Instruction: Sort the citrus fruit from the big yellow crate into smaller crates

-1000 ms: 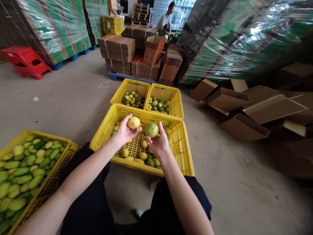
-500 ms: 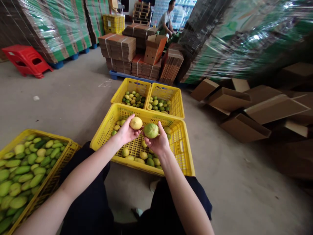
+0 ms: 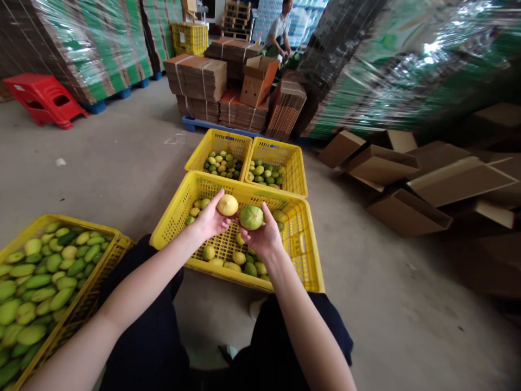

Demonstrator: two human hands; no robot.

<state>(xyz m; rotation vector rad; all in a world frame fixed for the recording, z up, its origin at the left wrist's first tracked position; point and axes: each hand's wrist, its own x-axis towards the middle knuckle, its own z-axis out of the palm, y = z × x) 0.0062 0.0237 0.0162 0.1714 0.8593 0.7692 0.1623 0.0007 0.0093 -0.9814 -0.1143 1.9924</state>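
My left hand is closed around a pale yellow lemon, its pointed tip facing up. In my right hand lies a larger green lemon, with the thumb along its right side. The two fruits are side by side, a small gap apart, above a yellow plastic crate. Yellow and green lemons lie scattered on the bottom of this crate, partly hidden by my hands and forearms.
Two smaller yellow crates with lemons stand just beyond. At my left is a fuller crate of greenish fruit. Bundled cardboard rests on a blue pallet, with a seated person behind. Open cartons lie right; a red stool stands left.
The yellow lemon has turned slightly in my left hand, and the fingers beneath it have shifted a little. My right hand and the green lemon stay almost unchanged.
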